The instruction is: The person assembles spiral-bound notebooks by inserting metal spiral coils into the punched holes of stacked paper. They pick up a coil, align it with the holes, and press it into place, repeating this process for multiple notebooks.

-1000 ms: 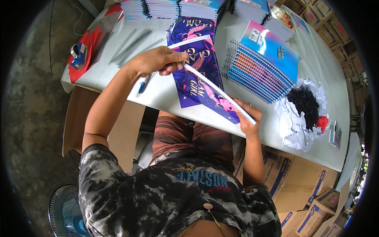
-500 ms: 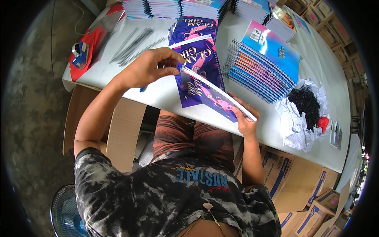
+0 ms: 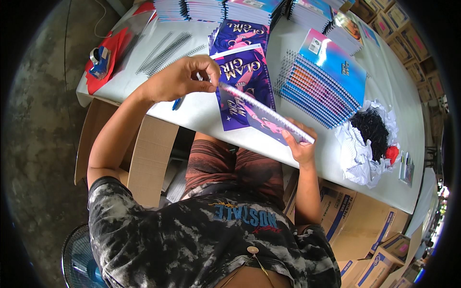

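Note:
A purple notebook with a pink figure on its cover is held tilted over the table's front edge, its white spiral-bound edge turned up. My right hand grips its near right end, thumb on the cover. At the far left end of the bound edge, the thumb and forefinger of my left hand are pinched together; what lies between them is too small to make out. Beneath and behind the held notebook lies another purple notebook, with a stack of purple covers farther back.
Loose wire spirals and a tape dispenser on red sheets lie at left, a blue pen nearer. A stack of blue spiral notebooks and crumpled white paper with black scraps are at right.
My left hand's fingers have drawn slightly left and closed more tightly at the end of the bound edge. The notebook has tilted a little, and my right hand still grips it.

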`<move>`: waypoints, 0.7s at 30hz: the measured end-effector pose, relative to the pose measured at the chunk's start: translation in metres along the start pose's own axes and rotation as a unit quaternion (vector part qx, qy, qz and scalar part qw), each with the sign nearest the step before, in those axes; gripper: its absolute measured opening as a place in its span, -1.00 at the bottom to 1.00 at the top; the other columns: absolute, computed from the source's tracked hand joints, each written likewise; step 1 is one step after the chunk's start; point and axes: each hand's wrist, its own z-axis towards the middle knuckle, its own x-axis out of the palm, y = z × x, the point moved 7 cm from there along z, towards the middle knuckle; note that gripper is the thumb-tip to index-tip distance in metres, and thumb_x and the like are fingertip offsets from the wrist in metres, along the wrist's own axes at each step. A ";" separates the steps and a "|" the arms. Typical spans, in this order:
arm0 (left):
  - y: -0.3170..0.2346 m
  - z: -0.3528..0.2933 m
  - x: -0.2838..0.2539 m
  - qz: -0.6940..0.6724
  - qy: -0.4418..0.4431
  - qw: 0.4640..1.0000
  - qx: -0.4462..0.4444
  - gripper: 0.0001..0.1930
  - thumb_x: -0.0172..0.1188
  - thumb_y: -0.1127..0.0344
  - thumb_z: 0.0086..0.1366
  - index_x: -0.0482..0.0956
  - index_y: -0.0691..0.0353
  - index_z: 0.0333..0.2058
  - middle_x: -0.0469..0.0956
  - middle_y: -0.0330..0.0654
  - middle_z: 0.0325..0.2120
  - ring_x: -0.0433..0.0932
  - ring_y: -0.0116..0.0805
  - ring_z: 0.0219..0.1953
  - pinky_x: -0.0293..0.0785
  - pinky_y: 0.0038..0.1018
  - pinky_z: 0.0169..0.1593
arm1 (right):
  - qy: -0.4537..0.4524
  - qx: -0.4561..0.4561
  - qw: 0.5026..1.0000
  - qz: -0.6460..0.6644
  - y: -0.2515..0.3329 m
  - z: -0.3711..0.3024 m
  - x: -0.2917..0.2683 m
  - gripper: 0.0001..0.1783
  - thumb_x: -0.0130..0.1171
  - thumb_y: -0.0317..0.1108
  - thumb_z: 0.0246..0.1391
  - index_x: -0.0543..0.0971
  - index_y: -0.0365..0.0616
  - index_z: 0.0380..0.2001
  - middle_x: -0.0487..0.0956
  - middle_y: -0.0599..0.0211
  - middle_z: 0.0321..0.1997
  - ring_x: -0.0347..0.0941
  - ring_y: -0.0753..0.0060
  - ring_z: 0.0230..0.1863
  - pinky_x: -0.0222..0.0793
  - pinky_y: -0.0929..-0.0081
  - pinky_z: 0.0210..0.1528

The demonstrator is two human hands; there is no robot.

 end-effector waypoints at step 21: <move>-0.039 -0.001 0.010 0.421 -0.038 0.901 0.101 -0.78 0.26 0.35 -0.04 0.49 0.21 -0.37 0.48 -0.23 -0.36 0.46 -0.23 -0.23 0.32 -0.33 -0.10 | -0.009 -0.070 0.993 -0.095 0.013 0.003 0.025 -0.68 0.08 -0.66 -0.12 0.52 -0.35 -0.19 0.57 0.05 -0.19 0.55 0.22 -0.18 0.47 0.48 -0.18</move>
